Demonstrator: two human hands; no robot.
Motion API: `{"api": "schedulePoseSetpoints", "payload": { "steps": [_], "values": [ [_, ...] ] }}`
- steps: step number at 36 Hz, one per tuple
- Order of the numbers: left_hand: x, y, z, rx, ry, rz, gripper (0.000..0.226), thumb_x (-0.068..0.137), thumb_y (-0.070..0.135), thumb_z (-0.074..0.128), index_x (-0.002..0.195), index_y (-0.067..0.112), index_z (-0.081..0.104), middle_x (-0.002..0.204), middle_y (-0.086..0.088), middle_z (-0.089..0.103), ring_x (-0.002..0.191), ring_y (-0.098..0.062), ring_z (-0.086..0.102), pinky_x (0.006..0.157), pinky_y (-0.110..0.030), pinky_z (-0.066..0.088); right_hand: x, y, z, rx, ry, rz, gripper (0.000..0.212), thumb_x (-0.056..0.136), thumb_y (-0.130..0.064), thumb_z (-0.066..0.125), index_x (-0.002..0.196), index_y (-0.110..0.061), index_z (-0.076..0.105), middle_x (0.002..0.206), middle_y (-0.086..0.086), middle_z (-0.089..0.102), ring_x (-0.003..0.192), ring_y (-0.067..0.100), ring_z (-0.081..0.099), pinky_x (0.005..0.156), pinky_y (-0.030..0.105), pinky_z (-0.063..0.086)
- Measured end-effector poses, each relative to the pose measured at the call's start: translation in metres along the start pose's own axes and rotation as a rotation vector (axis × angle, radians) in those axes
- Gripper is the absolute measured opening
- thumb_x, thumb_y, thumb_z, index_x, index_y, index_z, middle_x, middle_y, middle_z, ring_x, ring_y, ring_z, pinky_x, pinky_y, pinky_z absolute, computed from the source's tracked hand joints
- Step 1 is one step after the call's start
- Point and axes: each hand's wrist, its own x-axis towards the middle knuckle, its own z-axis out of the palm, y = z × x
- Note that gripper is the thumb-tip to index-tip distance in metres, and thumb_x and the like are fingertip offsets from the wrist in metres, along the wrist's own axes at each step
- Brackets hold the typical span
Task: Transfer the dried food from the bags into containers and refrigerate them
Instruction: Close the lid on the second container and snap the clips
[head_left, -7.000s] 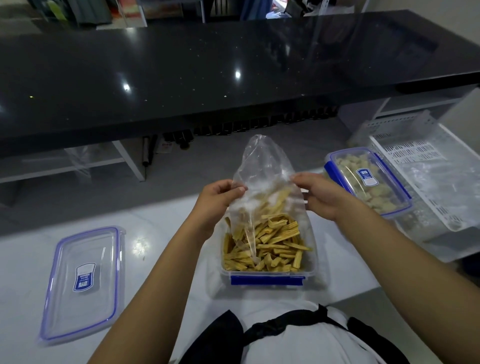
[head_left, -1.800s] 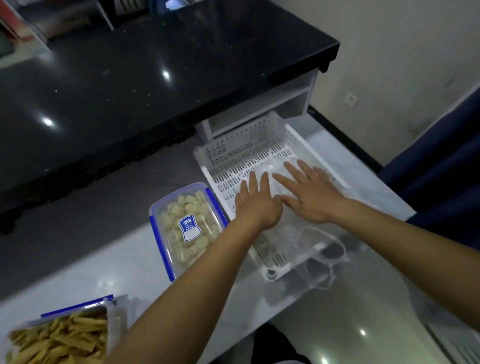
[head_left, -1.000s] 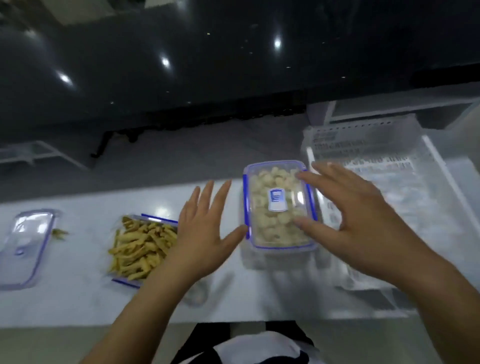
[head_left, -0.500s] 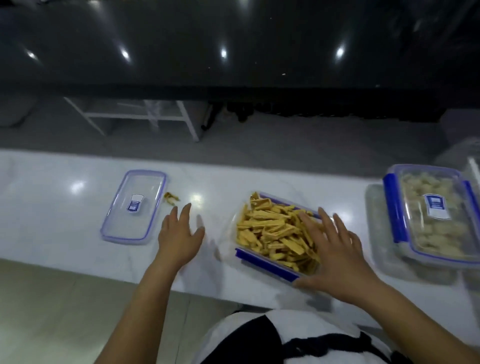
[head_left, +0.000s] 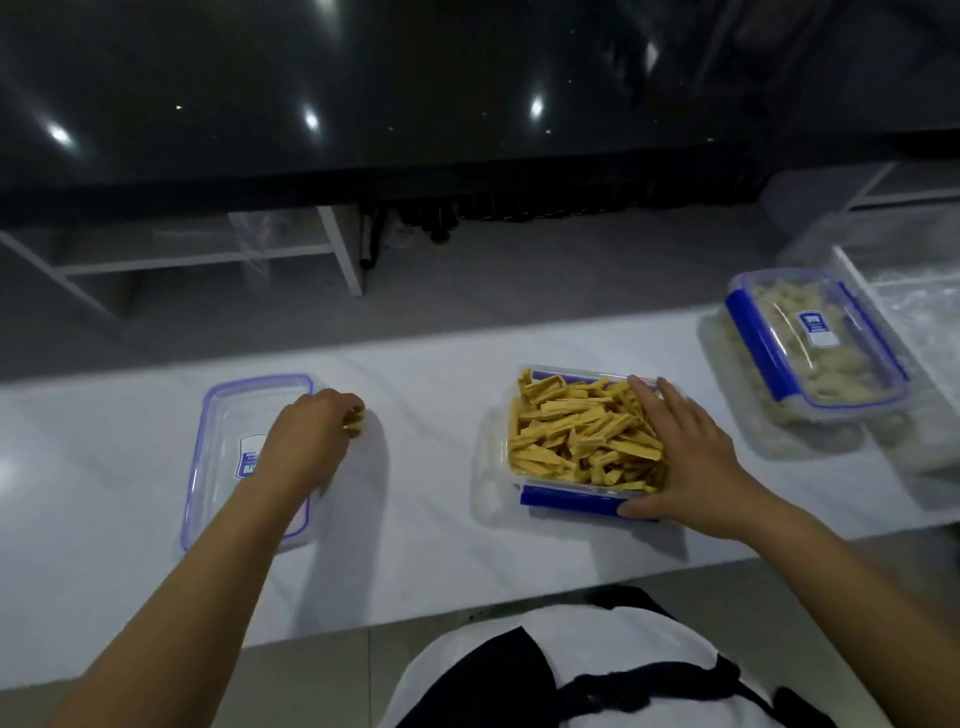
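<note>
An open clear container (head_left: 571, 500) with blue clips stands on the white counter, heaped with yellow dried food strips (head_left: 576, 431). My right hand (head_left: 685, 457) rests flat on its right side, fingers straight over the strips, thumb at the front edge. To the left lies its loose lid (head_left: 228, 415), clear with a blue rim. My left hand (head_left: 311, 441) reaches over the lid, and its fingertips pinch a spilled yellow piece (head_left: 356, 421) on the counter just right of the lid. A second container (head_left: 815, 343), lidded and filled with pale food, sits at the right.
The white counter (head_left: 426, 545) runs left to right, with its front edge near my body. A white perforated basket (head_left: 914, 296) holding clear plastic stands at the far right. Behind the counter a black worktop (head_left: 363, 78) overhangs white shelving (head_left: 208, 254).
My left hand has moved forward over the lid and curled its fingers around the spilled piece. My right hand stays on the strip container. The view has shifted slightly left.
</note>
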Motion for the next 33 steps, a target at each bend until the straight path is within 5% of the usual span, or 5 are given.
{"api": "schedulePoseSetpoints", "payload": {
  "steps": [5, 9, 18, 25, 33],
  "values": [
    [-0.004, 0.029, -0.016, -0.260, 0.055, 0.051, 0.030, 0.089, 0.010, 0.069, 0.117, 0.019, 0.071, 0.110, -0.004, 0.071, 0.099, -0.026, 0.064, 0.083, -0.033, 0.048, -0.011, -0.002, -0.002, 0.062, 0.026, 0.048, 0.136, 0.057, -0.071, 0.081, 0.145, -0.058, -0.021, 0.166, -0.008, -0.012, 0.153, 0.023, -0.002, 0.119, 0.055, 0.015],
    [-0.025, 0.094, -0.029, -0.502, 0.087, 0.264, 0.031, 0.086, 0.009, 0.073, 0.114, 0.023, 0.073, 0.105, 0.006, 0.071, 0.092, -0.012, 0.063, 0.084, -0.025, 0.048, -0.025, -0.002, 0.000, 0.149, 0.072, 0.080, 0.134, 0.058, -0.067, 0.084, 0.145, -0.060, -0.018, 0.167, -0.007, -0.008, 0.153, 0.021, 0.000, 0.118, 0.051, 0.015],
    [-0.041, 0.184, 0.004, -0.226, 0.016, 0.413, 0.050, 0.089, 0.017, 0.067, 0.136, 0.032, 0.059, 0.139, 0.007, 0.060, 0.128, -0.019, 0.047, 0.105, -0.034, 0.037, -0.038, 0.008, -0.004, 0.255, 0.092, 0.026, 0.126, 0.064, -0.062, 0.083, 0.150, -0.055, -0.008, 0.166, -0.013, -0.003, 0.152, 0.013, 0.002, 0.118, 0.044, 0.015],
    [-0.055, 0.132, 0.005, -0.483, 0.162, 0.035, 0.072, 0.083, 0.036, 0.079, 0.147, 0.035, 0.044, 0.157, -0.001, 0.038, 0.145, -0.024, 0.029, 0.116, -0.044, 0.026, -0.023, 0.013, -0.016, 0.182, 0.029, -0.063, 0.121, 0.066, -0.065, 0.079, 0.146, -0.061, -0.011, 0.167, -0.010, -0.007, 0.153, 0.016, -0.002, 0.119, 0.050, 0.014],
    [-0.068, 0.011, 0.012, -0.237, 0.028, -0.692, 0.136, 0.055, 0.085, 0.070, 0.157, 0.038, -0.006, 0.168, -0.009, -0.011, 0.153, -0.037, -0.009, 0.120, -0.058, 0.005, -0.007, 0.020, -0.028, 0.125, -0.016, -0.193, 0.112, 0.070, -0.072, 0.070, 0.145, -0.062, -0.013, 0.166, -0.015, -0.009, 0.152, 0.012, -0.009, 0.120, 0.048, 0.007]
  ]
}}
